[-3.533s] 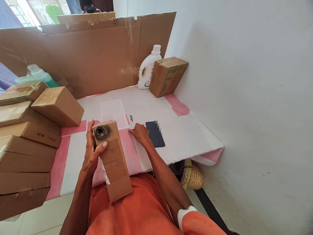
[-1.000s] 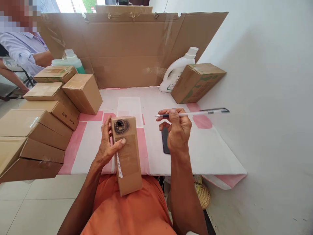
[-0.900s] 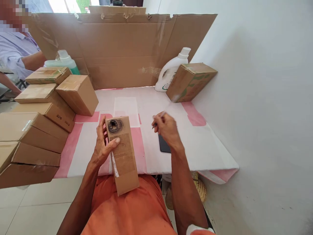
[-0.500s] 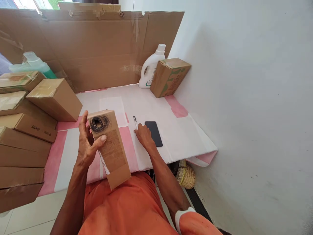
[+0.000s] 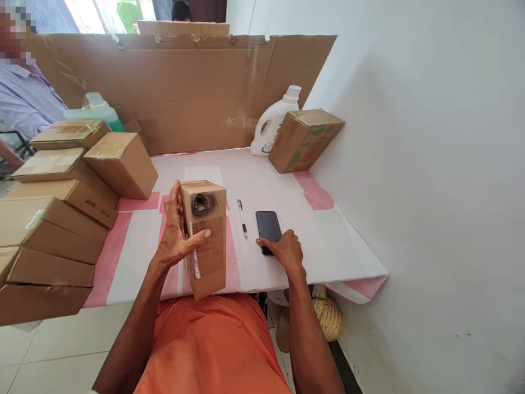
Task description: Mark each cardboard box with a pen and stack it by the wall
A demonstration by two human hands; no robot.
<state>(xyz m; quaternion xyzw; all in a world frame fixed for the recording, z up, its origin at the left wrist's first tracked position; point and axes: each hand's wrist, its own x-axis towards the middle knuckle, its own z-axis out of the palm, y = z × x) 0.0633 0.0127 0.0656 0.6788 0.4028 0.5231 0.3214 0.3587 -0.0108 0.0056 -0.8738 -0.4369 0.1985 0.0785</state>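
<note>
A tall cardboard box point(image 5: 212, 276) stands tilted at the table's front edge, with a small hole ringed by black scribble near its top. My left hand point(image 5: 174, 238) is closed on its left side, thumb across the front and fingers behind. A black smartphone point(image 5: 268, 223) lies on the table to the right. My right hand point(image 5: 288, 251) grips its lower end, thumb at the left edge and fingers at the right. Between box and phone lies a clear pen point(image 5: 243, 219) with a black grip.
Several cardboard boxes point(image 5: 74, 219) are stacked at the left. Behind them stands a jug of green liquid point(image 5: 110, 115). A white bottle point(image 5: 266, 126) and another box point(image 5: 305, 142) stand at the back right, before a cardboard panel point(image 5: 184, 93) and beside the wall. A person point(image 5: 24, 93) is at far left.
My right hand has let go of the pen, leaving it on the table, and moved right onto the smartphone. The box in my left hand is turned more upright. The view has shifted left.
</note>
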